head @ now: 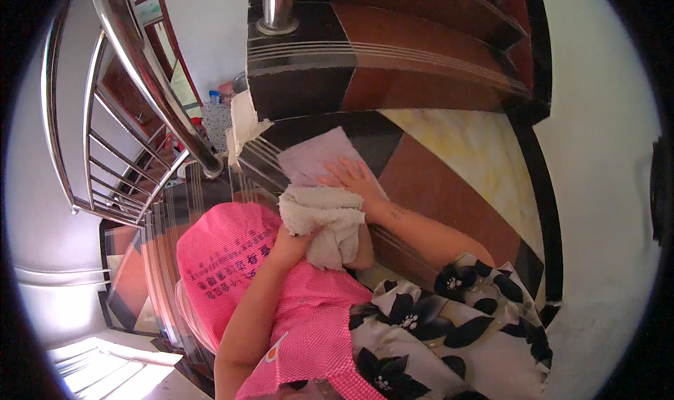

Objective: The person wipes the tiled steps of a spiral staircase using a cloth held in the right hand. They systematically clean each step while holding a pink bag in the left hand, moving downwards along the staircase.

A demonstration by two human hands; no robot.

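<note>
My left hand (297, 242) grips a bunched beige terry towel (329, 216) in front of my pink apron (316, 300); the towel hides part of the fingers. Beyond it, my right hand (355, 179) lies flat with spread fingers on a pale lilac cloth (316, 155). That cloth is spread on the dark and reddish-brown tiled stair landing (442, 189). The towel partly overlaps the near side of the cloth and sits close to my right wrist.
Steel stair railings (152, 84) stand at the left, with lower steps beyond. A steel post (278, 10) rises from the tiled steps above (416, 47). A torn pale sheet (245, 123) hangs at the landing's left edge. A white wall (595, 189) borders the right.
</note>
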